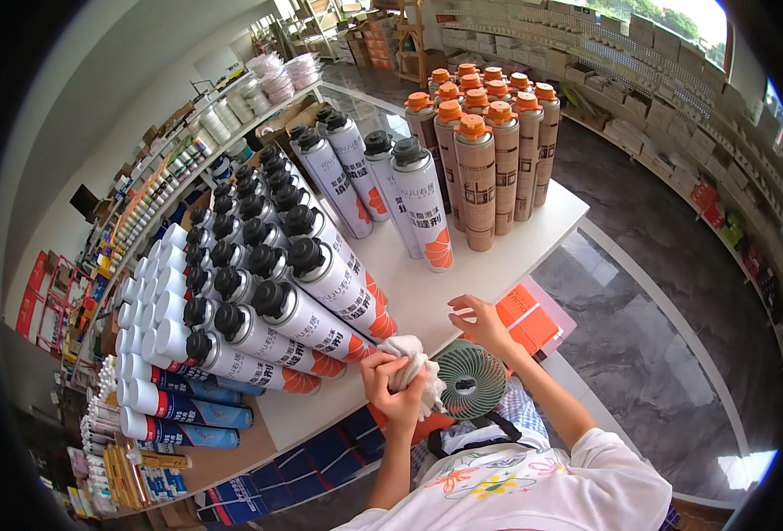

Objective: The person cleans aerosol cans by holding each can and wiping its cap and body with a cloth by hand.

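Note:
My left hand (395,389) is closed round a crumpled white cloth (413,370), close to the front edge of the white table (489,279). Just beyond it stand rows of white cans with black caps (327,281). Over the table's edge, to the right, my right hand (480,319) has its fingers apart and holds nothing. A pair of black-capped white cans (424,212) stands farther back, beside a group of brown cans with orange caps (475,181).
Blue cans with white caps (183,405) stand at the left end. A green round fan (471,380) and an orange box (528,319) are below the table's edge. Stocked shelves (657,115) line the right wall.

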Action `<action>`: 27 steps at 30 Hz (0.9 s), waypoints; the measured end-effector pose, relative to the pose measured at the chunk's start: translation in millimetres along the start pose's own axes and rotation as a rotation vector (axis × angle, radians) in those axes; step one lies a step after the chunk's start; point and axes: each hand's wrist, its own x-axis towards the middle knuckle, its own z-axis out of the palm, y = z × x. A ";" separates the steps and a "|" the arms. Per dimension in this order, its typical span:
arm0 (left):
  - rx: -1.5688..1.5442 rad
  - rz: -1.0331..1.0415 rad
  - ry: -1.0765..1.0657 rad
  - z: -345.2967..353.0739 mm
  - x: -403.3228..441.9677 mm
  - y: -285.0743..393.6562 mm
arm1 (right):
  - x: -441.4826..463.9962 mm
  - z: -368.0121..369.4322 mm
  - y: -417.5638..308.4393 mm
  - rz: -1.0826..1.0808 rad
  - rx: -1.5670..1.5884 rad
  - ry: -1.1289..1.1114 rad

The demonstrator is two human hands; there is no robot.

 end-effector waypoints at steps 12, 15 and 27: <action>0.121 -0.055 0.124 23.3 7.6 31.7 | 108.4 -19.9 -8.6 -0.239 -0.093 0.305; 0.150 -0.052 0.171 21.7 9.0 39.0 | 122.6 -11.7 -12.1 -0.194 -0.136 0.345; 0.237 -0.113 0.272 19.2 -3.5 54.1 | 140.5 6.7 -23.4 -0.076 -0.078 0.351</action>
